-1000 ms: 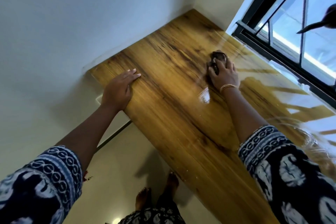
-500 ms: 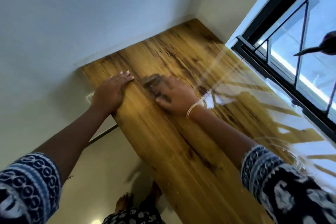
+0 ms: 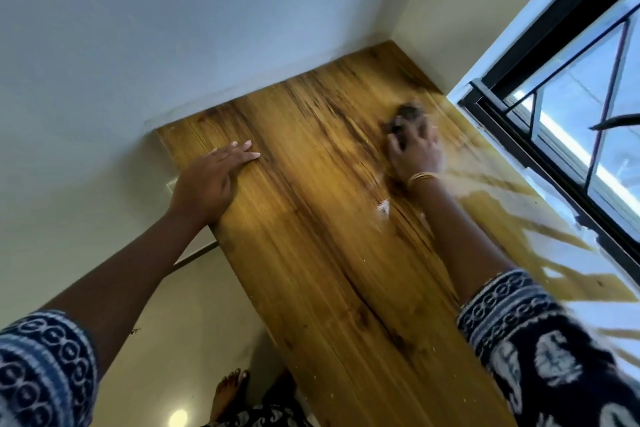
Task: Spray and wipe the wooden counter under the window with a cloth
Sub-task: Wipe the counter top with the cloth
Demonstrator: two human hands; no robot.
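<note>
Right hand point(image 3: 414, 149) clutches a dark bunched cloth point(image 3: 403, 116) (blurred) on the streaky glossy wooden counter point(image 3: 311, 253).

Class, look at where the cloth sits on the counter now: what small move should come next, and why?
Probably draw the right hand and its dark cloth back across the wooden counter toward the left hand, since the cloth sits near the window edge and the middle boards lie unwiped beside it.

Right hand point(image 3: 415, 152) grips a dark cloth point(image 3: 403, 116) on the wooden counter point(image 3: 329, 253); left hand point(image 3: 207, 180) rests flat.
</note>
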